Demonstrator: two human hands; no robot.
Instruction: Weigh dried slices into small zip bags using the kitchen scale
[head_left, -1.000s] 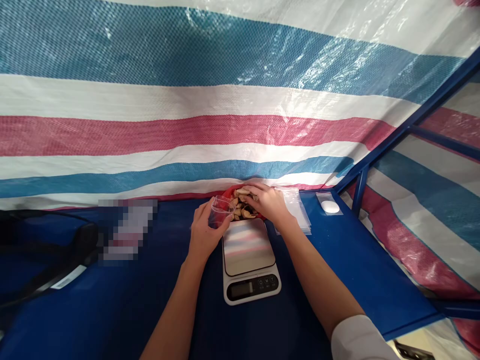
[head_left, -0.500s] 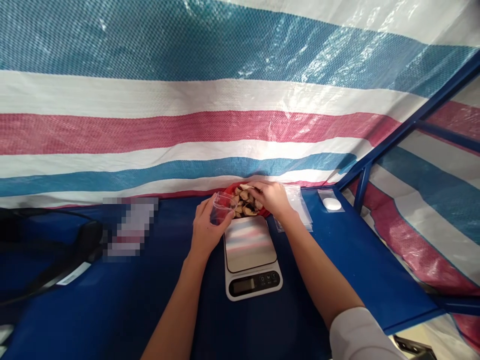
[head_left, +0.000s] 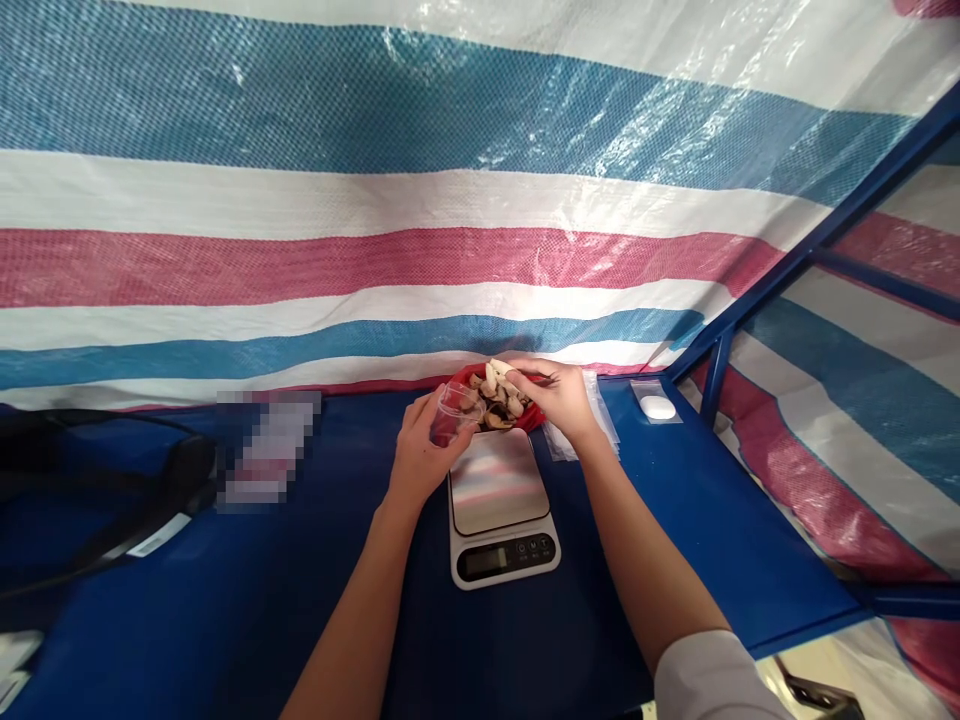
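My left hand is wrapped round a clear plastic cup, tilted beside a red bowl or bag. Inside the red container lie several dried, pale brown pieces that look like mushroom slices. Above them my right hand is closed, its fingertips pinching a few pale dried slices. Just in front of the red container stands a white kitchen scale with a bare metal plate; its display digits are too dim to read.
Clear zip bags lie right of the red container. Farther right is a small bag with a white round object. Black straps or cables lie at the left, near a blurred-out packet. Striped sheeting hangs behind the blue table.
My right hand has lifted slightly with pale slices at its fingertips. The cup in my left hand has shifted slightly right, nearer the dried pieces. The whole view has moved a little.
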